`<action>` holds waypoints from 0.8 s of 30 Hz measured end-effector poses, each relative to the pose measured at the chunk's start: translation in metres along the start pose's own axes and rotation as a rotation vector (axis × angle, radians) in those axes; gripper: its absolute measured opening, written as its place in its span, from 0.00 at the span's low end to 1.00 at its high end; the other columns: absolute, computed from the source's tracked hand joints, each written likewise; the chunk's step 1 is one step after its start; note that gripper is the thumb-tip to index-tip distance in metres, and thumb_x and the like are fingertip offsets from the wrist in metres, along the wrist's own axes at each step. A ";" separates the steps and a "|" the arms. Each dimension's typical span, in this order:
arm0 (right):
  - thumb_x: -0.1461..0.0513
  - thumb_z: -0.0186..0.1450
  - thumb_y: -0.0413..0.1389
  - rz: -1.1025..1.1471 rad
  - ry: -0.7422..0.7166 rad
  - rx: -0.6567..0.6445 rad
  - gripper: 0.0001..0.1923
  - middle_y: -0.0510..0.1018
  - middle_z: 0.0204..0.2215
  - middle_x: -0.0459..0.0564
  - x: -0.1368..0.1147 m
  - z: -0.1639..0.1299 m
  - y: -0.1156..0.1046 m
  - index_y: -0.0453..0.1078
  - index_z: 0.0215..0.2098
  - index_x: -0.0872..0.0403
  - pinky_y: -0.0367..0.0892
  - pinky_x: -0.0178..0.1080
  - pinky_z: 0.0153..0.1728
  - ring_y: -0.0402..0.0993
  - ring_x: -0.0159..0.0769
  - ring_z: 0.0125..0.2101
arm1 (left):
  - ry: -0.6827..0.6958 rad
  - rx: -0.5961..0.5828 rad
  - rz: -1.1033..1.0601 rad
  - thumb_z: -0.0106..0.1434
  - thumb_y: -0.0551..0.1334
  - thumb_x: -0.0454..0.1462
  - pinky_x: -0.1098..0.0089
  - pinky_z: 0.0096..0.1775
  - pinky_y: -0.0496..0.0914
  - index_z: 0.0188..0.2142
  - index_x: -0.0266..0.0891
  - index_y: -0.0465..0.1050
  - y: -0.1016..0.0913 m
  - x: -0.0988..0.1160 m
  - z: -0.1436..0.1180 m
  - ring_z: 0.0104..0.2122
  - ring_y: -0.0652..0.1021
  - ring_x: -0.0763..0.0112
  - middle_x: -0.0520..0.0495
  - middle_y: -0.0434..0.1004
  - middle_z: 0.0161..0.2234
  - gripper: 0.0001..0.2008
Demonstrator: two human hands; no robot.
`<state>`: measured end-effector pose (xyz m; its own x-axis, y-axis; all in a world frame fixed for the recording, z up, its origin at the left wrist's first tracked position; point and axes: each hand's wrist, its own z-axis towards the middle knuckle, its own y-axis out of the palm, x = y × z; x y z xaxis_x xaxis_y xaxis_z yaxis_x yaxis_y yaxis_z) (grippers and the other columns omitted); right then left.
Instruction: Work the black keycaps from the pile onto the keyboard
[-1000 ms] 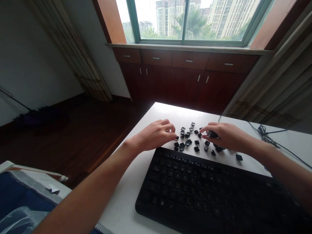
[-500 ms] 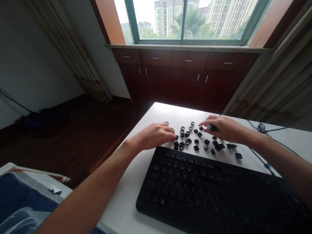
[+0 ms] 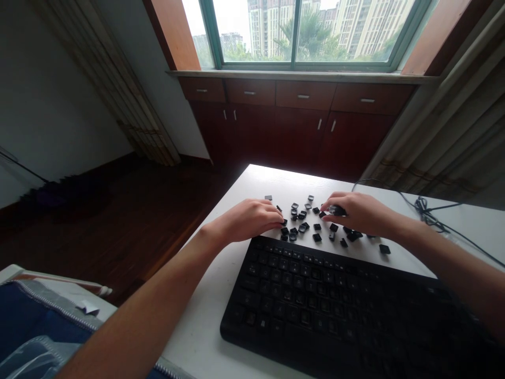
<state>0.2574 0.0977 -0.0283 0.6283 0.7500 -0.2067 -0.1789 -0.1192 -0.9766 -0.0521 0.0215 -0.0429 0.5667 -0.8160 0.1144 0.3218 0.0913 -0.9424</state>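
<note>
My left hand [image 3: 258, 217] rests at the table's far left edge, its fingers bent together and their tips on a black keycap [image 3: 284, 222]; the thumb is hidden. My right hand [image 3: 355, 210] is over the right part of a scatter of loose keycaps. A small shiny black object [image 3: 337, 210] shows between its thumb and index finger, its kind unclear. Those two fingertips reach another keycap [image 3: 322, 215]. In front of both hands lies a black keyboard [image 3: 292, 316], with several keys apparently off their places.
Several loose keycaps [image 3: 317, 238] lie on the white table [image 3: 209, 316] beyond the keyboard. A black cable [image 3: 424, 210] is bundled at the right. At lower left is blue fabric [image 3: 23, 310] beside a white rail. Dark red cabinets [image 3: 300, 131] stand under the window.
My right hand has shifted slightly left and down, bringing its fingertips to a keycap, with the shiny black object still in it. My left hand stays almost in place.
</note>
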 end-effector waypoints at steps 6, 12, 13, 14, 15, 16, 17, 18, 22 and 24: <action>0.51 0.69 0.58 0.114 0.050 0.075 0.14 0.84 0.38 0.50 -0.017 -0.010 -0.005 0.77 0.45 0.50 0.71 0.40 0.36 0.80 0.39 0.34 | -0.081 0.183 -0.147 0.71 0.63 0.38 0.68 0.44 0.77 0.45 0.39 0.81 0.000 0.012 0.006 0.40 0.83 0.66 0.45 0.85 0.41 0.09; 0.48 0.65 0.63 0.464 0.111 0.282 0.15 0.82 0.32 0.46 -0.059 -0.031 -0.005 0.77 0.43 0.48 0.69 0.37 0.28 0.72 0.32 0.24 | -0.326 0.406 -0.647 0.68 0.67 0.38 0.73 0.40 0.78 0.45 0.39 0.82 0.006 0.052 0.025 0.36 0.83 0.72 0.47 0.86 0.39 0.09; 0.49 0.64 0.64 0.484 0.120 0.327 0.15 0.82 0.32 0.46 -0.064 -0.035 -0.005 0.77 0.43 0.48 0.69 0.37 0.28 0.72 0.32 0.24 | -0.345 0.397 -0.718 0.68 0.67 0.39 0.72 0.41 0.79 0.45 0.39 0.82 0.007 0.057 0.027 0.37 0.84 0.71 0.47 0.86 0.39 0.09; 0.50 0.64 0.65 0.501 0.128 0.363 0.15 0.83 0.33 0.46 -0.069 -0.039 -0.005 0.77 0.44 0.48 0.69 0.37 0.28 0.73 0.32 0.24 | -0.361 0.388 -0.784 0.67 0.67 0.39 0.72 0.41 0.79 0.45 0.39 0.83 0.008 0.062 0.028 0.37 0.84 0.70 0.47 0.86 0.39 0.10; 0.50 0.64 0.65 0.516 0.132 0.385 0.15 0.83 0.34 0.46 -0.074 -0.042 -0.005 0.77 0.45 0.48 0.70 0.37 0.28 0.73 0.32 0.24 | -0.374 0.381 -0.848 0.67 0.67 0.39 0.71 0.42 0.80 0.45 0.39 0.83 0.008 0.065 0.028 0.38 0.84 0.69 0.47 0.86 0.40 0.10; 0.51 0.64 0.65 0.529 0.132 0.392 0.15 0.83 0.34 0.46 -0.077 -0.046 -0.006 0.76 0.46 0.48 0.70 0.36 0.28 0.74 0.32 0.24 | -0.385 0.374 -0.908 0.67 0.68 0.40 0.70 0.43 0.80 0.46 0.38 0.83 0.009 0.068 0.029 0.39 0.84 0.67 0.46 0.86 0.40 0.11; 0.52 0.65 0.65 0.538 0.131 0.390 0.15 0.84 0.35 0.46 -0.080 -0.050 -0.006 0.76 0.47 0.47 0.71 0.36 0.29 0.75 0.32 0.25 | -0.393 0.365 -0.964 0.66 0.68 0.40 0.69 0.44 0.81 0.46 0.38 0.83 0.009 0.070 0.029 0.40 0.85 0.66 0.45 0.86 0.41 0.11; 0.52 0.65 0.64 0.541 0.130 0.391 0.14 0.84 0.36 0.46 -0.083 -0.053 -0.007 0.76 0.47 0.47 0.72 0.36 0.30 0.77 0.33 0.26 | -0.402 0.353 -1.014 0.66 0.68 0.41 0.68 0.44 0.81 0.46 0.38 0.82 0.009 0.072 0.029 0.41 0.85 0.66 0.45 0.86 0.41 0.12; 0.53 0.65 0.65 0.477 0.121 0.450 0.12 0.84 0.35 0.45 -0.089 -0.063 -0.007 0.76 0.44 0.46 0.73 0.36 0.32 0.80 0.34 0.29 | -0.441 0.299 -1.188 0.66 0.68 0.41 0.69 0.45 0.81 0.47 0.38 0.82 0.009 0.079 0.031 0.42 0.85 0.65 0.44 0.86 0.42 0.13; 0.53 0.64 0.66 0.438 0.109 0.470 0.11 0.84 0.35 0.44 -0.091 -0.067 -0.006 0.75 0.43 0.47 0.74 0.36 0.33 0.81 0.34 0.31 | -0.459 0.289 -1.243 0.66 0.69 0.41 0.70 0.46 0.80 0.46 0.39 0.82 0.010 0.082 0.032 0.43 0.85 0.66 0.44 0.86 0.42 0.12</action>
<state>0.2519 -0.0131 -0.0079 0.4904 0.6234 -0.6090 -0.7326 -0.0835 -0.6755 0.0218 -0.0262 -0.0331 -0.0311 -0.1886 0.9816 0.9159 -0.3985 -0.0476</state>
